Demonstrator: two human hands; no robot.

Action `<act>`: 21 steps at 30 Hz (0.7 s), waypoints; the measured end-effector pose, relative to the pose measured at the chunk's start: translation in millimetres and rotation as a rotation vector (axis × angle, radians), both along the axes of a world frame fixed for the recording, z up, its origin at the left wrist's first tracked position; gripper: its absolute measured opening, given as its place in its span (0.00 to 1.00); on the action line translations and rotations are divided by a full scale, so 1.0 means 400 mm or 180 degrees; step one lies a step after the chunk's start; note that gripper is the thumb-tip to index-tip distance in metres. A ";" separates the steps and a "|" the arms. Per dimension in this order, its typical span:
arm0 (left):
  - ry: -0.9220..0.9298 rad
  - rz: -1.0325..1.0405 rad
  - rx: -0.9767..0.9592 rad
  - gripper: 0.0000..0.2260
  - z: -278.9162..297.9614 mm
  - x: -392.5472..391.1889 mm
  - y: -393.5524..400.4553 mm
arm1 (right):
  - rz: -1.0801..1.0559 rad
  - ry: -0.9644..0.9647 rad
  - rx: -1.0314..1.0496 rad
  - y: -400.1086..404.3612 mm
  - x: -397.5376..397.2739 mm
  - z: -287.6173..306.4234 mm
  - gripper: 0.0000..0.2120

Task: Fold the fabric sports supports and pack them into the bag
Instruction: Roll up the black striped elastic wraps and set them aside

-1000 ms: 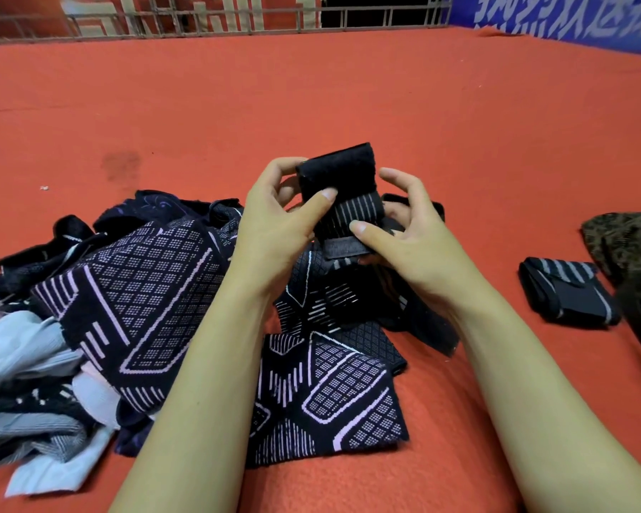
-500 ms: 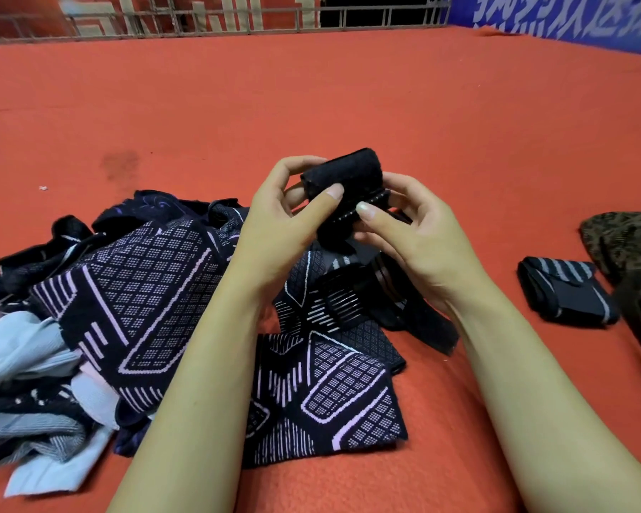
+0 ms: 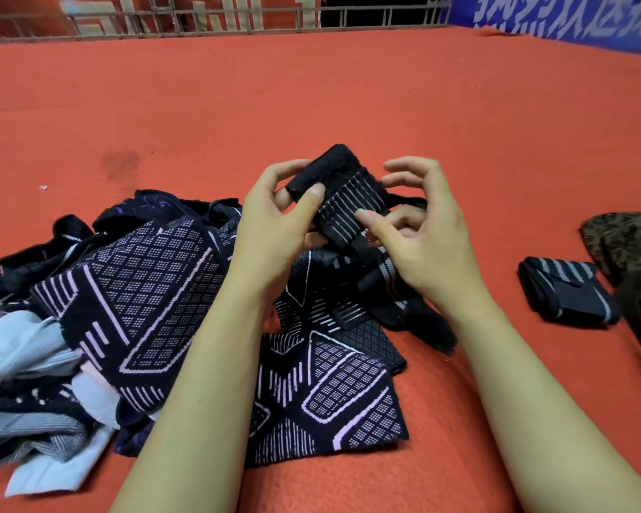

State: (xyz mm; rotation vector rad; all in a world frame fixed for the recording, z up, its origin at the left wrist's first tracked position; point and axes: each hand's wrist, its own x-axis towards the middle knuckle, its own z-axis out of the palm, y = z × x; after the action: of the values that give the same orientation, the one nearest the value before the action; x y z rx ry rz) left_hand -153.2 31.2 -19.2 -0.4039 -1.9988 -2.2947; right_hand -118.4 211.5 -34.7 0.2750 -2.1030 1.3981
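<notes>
Above the pile of supports [image 3: 156, 290] on the red floor [image 3: 311, 98], the left hand [image 3: 274, 231] pinches a rolled black support [image 3: 343, 196], and the right hand [image 3: 422, 238] touches it with curled fingers.

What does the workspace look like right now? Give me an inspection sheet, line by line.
Surface: red carpet, with a faint dark stain far left.
Job's things: black striped wrap held up in both hands; folded wrap lying at right; camouflage bag at the right edge, partly out of view.
Clutter: pile of patterned dark supports in front; pale blue-grey fabrics at left.
Hands: left hand pinches the wrap with thumb on top; right hand has its thumb on the wrap's lower edge, fingers curled loosely above.
Cables: nothing seen.
Surroundings: metal railing at the far edge; blue banner at top right.
</notes>
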 end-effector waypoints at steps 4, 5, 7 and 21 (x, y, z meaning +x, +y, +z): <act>-0.0082 -0.0181 -0.0135 0.14 0.003 -0.005 -0.015 | 0.0090 0.0105 0.0611 0.017 -0.001 -0.005 0.32; -0.0119 -0.0299 -0.0175 0.15 0.006 -0.004 -0.018 | 0.0103 0.0145 0.0818 0.019 -0.002 -0.008 0.30; -0.0199 -0.0466 -0.0156 0.16 0.012 -0.001 -0.020 | 0.0028 0.0231 0.1057 0.020 -0.004 -0.013 0.21; 0.0532 -0.0389 -0.1235 0.16 -0.017 -0.019 -0.016 | 0.0372 0.0160 0.1290 0.013 0.014 0.012 0.03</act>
State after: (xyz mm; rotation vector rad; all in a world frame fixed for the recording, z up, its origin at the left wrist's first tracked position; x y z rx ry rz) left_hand -161.0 24.8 -25.9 -0.7346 -2.3843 -1.8480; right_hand -113.0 216.6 -29.9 0.5957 -2.3463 1.0017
